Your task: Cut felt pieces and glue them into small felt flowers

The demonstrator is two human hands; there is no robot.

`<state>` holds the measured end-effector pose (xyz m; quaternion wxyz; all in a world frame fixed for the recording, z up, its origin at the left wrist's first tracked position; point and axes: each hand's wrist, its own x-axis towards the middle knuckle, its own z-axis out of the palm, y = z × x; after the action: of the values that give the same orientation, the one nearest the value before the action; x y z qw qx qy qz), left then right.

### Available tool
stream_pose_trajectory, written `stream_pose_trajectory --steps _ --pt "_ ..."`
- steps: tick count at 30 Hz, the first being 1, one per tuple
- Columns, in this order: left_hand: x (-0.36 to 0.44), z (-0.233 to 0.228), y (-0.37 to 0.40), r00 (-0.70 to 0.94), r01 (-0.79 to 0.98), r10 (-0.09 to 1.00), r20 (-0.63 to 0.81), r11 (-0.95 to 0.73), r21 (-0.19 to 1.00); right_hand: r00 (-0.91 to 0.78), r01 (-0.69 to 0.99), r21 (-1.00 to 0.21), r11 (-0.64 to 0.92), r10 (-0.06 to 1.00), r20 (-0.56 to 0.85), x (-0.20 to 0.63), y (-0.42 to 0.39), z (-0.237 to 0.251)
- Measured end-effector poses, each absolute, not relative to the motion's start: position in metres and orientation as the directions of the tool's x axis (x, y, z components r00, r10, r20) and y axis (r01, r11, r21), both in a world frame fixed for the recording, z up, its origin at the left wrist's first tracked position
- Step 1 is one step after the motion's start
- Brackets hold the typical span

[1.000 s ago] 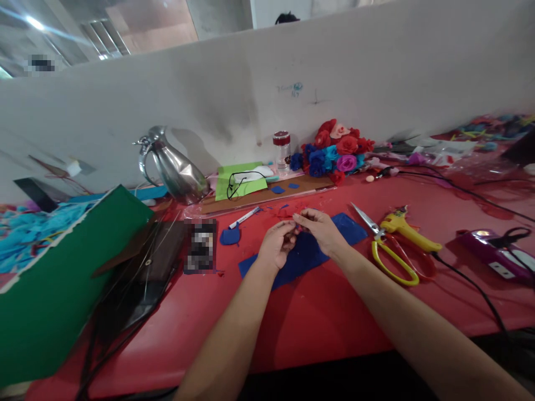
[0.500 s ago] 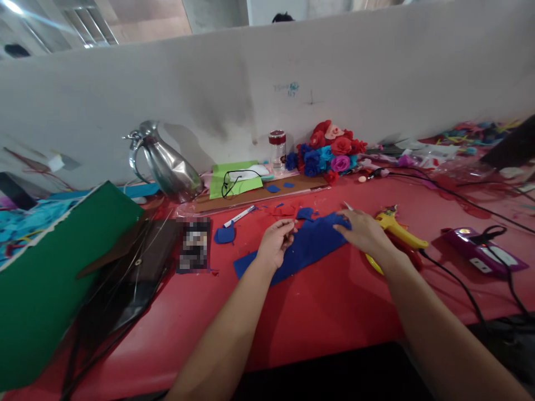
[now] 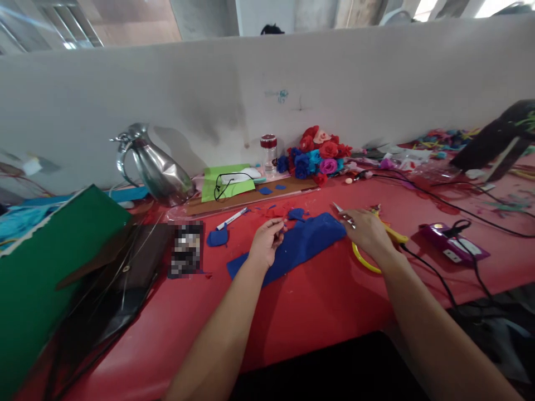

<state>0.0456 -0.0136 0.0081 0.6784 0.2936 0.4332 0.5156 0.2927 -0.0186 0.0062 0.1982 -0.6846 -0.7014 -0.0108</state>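
Observation:
A blue felt-like strip (image 3: 298, 245) lies slantwise on the red tabletop (image 3: 317, 312). Over its left half is my left hand (image 3: 267, 239), thumb and fingertips pinched together; whatever they hold is too small to make out. At the strip's right end my right hand (image 3: 364, 231) closes over a pair of scissors (image 3: 364, 260). The metal blade tips poke out past my fingers, and a yellow handle loop shows below the palm. Small blue pieces (image 3: 218, 236) and red scraps (image 3: 275, 212) lie around the strip.
Right of my hand are a yellow glue gun (image 3: 395, 233) and a purple power strip (image 3: 453, 243) with black cords. Fabric flowers (image 3: 320, 153), a jar (image 3: 268, 153), glasses (image 3: 223, 186) and a steel jug (image 3: 156, 170) line the back. A white marker (image 3: 232, 218) and dark bag (image 3: 140, 267) lie left.
My right hand's spread fingers have come off the strip's edge and closed around the scissors. My left hand keeps its pinch. The whole view has shifted slightly.

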Motion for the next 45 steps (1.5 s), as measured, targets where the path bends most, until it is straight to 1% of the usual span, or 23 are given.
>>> stream_pose_trajectory --steps 3,6,8,10,12,14,17,20,26,27,28,29,30,31,32,34,35,37,39,41,43,45 --pt "0.046 0.007 -0.012 0.096 -0.442 0.958 -0.272 0.286 0.85 0.108 0.981 -0.19 -0.049 0.943 0.314 0.308 -0.038 0.013" --pt "0.046 0.007 -0.012 0.08 -0.436 0.95 -0.303 0.306 0.846 0.19 0.981 -0.087 -0.172 0.942 0.277 0.323 -0.057 0.008" --pt "0.046 0.007 -0.012 0.07 -0.426 0.948 -0.31 0.309 0.85 0.186 0.983 -0.048 -0.18 0.953 0.24 0.329 -0.067 0.003" --pt "0.046 0.007 -0.012 0.07 -0.424 0.951 -0.3 0.3 0.855 0.164 0.986 -0.045 -0.158 0.959 0.232 0.334 -0.071 -0.001" --pt "0.045 0.007 -0.012 0.074 -0.431 0.955 -0.288 0.291 0.854 0.171 0.985 -0.026 -0.17 0.949 0.265 0.337 -0.07 -0.001" --pt "0.045 0.007 -0.012 0.075 -0.437 0.956 -0.284 0.288 0.852 0.205 0.976 0.008 -0.217 0.934 0.292 0.34 -0.064 0.0" --pt "0.046 0.007 -0.012 0.067 -0.432 0.956 -0.286 0.286 0.855 0.245 0.968 -0.004 -0.251 0.941 0.233 0.345 -0.05 0.001" --pt "0.046 0.007 -0.012 0.059 -0.427 0.952 -0.3 0.295 0.855 0.273 0.962 -0.059 -0.267 0.947 0.167 0.349 -0.037 0.004" --pt "0.045 0.007 -0.013 0.065 -0.442 0.949 -0.309 0.305 0.844 0.399 0.915 -0.145 -0.377 0.9 0.173 0.348 -0.034 0.026" --pt "0.045 0.007 -0.013 0.068 -0.439 0.949 -0.308 0.306 0.845 0.428 0.899 -0.187 -0.396 0.884 0.187 0.344 -0.036 0.031" --pt "0.046 0.007 -0.013 0.067 -0.435 0.949 -0.308 0.305 0.847 0.458 0.877 -0.258 -0.405 0.868 0.194 0.339 -0.039 0.034" --pt "0.046 0.006 -0.013 0.064 -0.43 0.95 -0.306 0.303 0.85 0.486 0.844 -0.354 -0.402 0.852 0.192 0.331 -0.041 0.037" --pt "0.047 0.005 -0.013 0.056 -0.425 0.951 -0.304 0.299 0.854 0.488 0.804 -0.472 -0.363 0.856 0.172 0.322 -0.042 0.039" --pt "0.048 0.005 -0.013 0.042 -0.42 0.953 -0.3 0.289 0.86 0.444 0.75 -0.601 -0.276 0.884 0.147 0.311 -0.042 0.039" --pt "0.048 0.004 -0.013 0.021 -0.414 0.957 -0.29 0.272 0.868 0.364 0.694 -0.703 -0.155 0.918 0.157 0.298 -0.041 0.04" --pt "0.049 0.002 -0.012 -0.035 -0.394 0.968 -0.249 0.215 0.893 0.181 0.562 -0.823 0.08 0.959 0.217 0.271 -0.034 0.039" --pt "0.049 0.001 -0.012 -0.066 -0.378 0.973 -0.223 0.182 0.908 0.095 0.494 -0.853 0.17 0.964 0.247 0.258 -0.029 0.039" --pt "0.047 0.001 -0.011 -0.13 -0.338 0.977 -0.171 0.119 0.934 -0.046 0.416 -0.862 0.288 0.954 0.296 0.234 -0.018 0.039" --pt "0.045 0.001 -0.01 -0.182 -0.305 0.974 -0.136 0.076 0.949 -0.083 0.344 -0.867 0.361 0.931 0.355 0.217 -0.008 0.036" --pt "0.043 0.001 -0.01 -0.213 -0.29 0.97 -0.118 0.053 0.955 -0.065 0.312 -0.874 0.373 0.926 0.372 0.207 -0.004 0.03" --pt "0.043 0.001 -0.009 -0.227 -0.282 0.967 -0.114 0.047 0.958 -0.035 0.303 -0.894 0.33 0.941 0.336 0.205 -0.004 0.022" --pt "0.043 0.001 -0.008 -0.239 -0.269 0.964 -0.116 0.049 0.962 -0.04 0.303 -0.908 0.289 0.956 0.291 0.207 -0.007 0.015"
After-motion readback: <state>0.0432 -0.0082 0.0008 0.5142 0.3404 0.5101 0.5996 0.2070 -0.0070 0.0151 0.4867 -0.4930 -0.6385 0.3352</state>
